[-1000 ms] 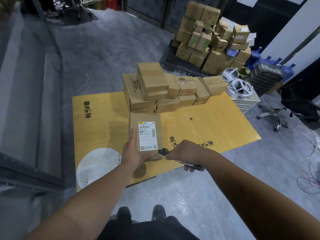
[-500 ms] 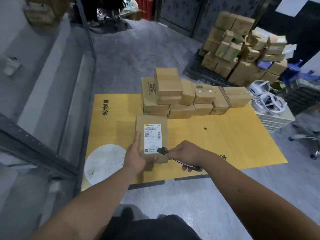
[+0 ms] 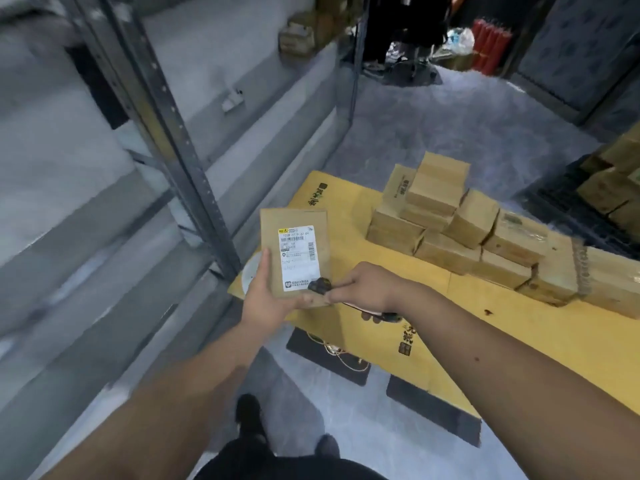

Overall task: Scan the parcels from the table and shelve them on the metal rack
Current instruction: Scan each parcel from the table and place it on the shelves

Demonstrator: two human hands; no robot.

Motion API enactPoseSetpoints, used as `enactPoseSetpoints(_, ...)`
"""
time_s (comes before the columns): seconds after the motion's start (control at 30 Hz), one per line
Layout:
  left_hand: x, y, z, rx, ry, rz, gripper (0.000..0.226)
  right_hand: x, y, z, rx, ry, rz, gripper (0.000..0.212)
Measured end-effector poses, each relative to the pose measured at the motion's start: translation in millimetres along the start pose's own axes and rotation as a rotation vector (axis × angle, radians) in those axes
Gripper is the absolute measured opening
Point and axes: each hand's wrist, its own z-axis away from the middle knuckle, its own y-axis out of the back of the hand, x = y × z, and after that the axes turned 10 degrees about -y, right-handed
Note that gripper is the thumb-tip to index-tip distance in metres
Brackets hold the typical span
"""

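The left hand (image 3: 268, 299) grips a flat brown cardboard parcel (image 3: 294, 252) from below, thumb up along its left edge, fingers curled under the bottom edge. The parcel is held in the air, upright, its white printed shipping label (image 3: 298, 258) facing the camera, above the near left corner of the yellow table (image 3: 502, 344). The right hand (image 3: 367, 294) is closed around a small black handheld scanner (image 3: 319, 285), whose head touches the label's lower right corner. Further back on the table sits a pile of brown cardboard boxes (image 3: 460, 223). Left of the hands rises the grey metal rack (image 3: 166, 112), its perforated upright just beside the parcel.
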Motion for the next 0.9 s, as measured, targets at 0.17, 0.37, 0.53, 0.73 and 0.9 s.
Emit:
enactPoseSetpoints(0.17, -7, 70, 54, 0.243, 0.000, 0.032, 0.136, -66, -41, 0, -0.082, 0.187, 0.184, 0.045)
enactPoseSetpoints(0.37, -6, 157, 141, 0.592, 0.018, 0.028, 0.139, -149, -121, 31, -0.206, 0.420, 0.399, 0.042)
enactPoseSetpoints(0.53, -20, 228, 229, 0.813, 0.078, -0.051, 0.142, -203, -198, 65, -0.307, 0.555, 0.515, 0.031)
enactPoseSetpoints(0.73, -44, 299, 337, 1.053, 0.083, -0.023, 0.132, -246, -302, 116, -0.373, 0.653, 0.587, 0.030)
enactPoseSetpoints(0.9, -75, 354, 431, 1.172, 0.117, -0.024, 0.132, -267, -394, 164, -0.428, 0.698, 0.674, 0.020)
